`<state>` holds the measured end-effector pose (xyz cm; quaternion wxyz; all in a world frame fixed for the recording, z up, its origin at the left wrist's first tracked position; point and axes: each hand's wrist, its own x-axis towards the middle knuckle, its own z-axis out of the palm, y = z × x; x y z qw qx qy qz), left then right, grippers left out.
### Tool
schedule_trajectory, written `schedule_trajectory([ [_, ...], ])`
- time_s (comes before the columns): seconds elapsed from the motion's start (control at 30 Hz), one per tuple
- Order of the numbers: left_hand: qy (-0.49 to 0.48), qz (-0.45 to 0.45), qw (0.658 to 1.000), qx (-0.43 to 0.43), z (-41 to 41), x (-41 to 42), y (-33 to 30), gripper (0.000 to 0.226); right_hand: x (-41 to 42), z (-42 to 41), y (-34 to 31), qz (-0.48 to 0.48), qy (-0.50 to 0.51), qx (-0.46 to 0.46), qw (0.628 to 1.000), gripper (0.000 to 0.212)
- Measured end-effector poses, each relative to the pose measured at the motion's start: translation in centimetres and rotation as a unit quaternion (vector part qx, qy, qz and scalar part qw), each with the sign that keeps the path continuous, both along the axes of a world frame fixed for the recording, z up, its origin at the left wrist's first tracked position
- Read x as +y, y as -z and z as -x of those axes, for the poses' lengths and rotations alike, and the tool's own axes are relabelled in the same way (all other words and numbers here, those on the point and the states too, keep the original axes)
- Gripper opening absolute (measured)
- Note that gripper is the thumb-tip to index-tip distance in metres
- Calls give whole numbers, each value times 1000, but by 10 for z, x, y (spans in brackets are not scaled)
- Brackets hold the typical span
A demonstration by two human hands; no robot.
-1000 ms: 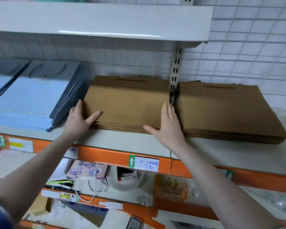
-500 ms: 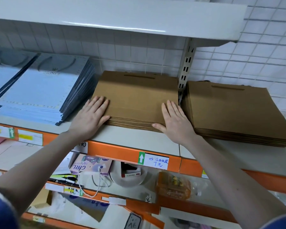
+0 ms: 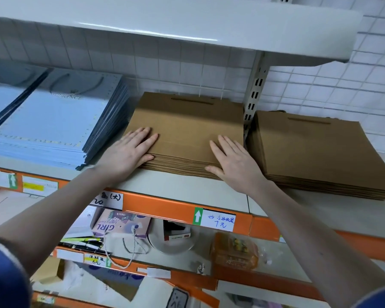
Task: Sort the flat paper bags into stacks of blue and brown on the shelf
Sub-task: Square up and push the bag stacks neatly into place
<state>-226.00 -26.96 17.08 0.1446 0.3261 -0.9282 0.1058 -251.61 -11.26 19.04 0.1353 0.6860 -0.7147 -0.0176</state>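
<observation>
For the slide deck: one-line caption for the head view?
Both hands, left and right, press flat on the middle brown bag stack, blue stack alongside.

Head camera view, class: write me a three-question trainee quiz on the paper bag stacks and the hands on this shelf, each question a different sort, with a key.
1. True or false: both hands rest on the middle brown stack.
2. How many brown stacks lie on the shelf?
3. Multiple choice: the blue stack lies A) left of the brown stacks, B) between them, C) right of them.

Key:
1. True: the left hand and right hand lie flat on it, fingers straight.
2. Two: the middle one and the right brown stack.
3. A.
</observation>
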Motion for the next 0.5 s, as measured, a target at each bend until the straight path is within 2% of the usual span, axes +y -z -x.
schedule_trajectory([
  [0.13, 24, -1, 1000, -15, -3, 0, -3, 85, -4, -6, 0, -3, -10, 22, 1000, 71],
  [0.23, 46, 2, 998, -37, -5, 1, -2, 82, -6, -7, 0, -3, -11, 43, 999, 74],
  [0.33, 47, 10, 997, -55, -6, -3, -2, 77, -9, -6, -1, -7, -8, 55, 998, 75],
  [0.5, 26, -15, 999, -40, -5, -8, -7, 86, -11, -9, -3, -14, -6, 56, 998, 77],
])
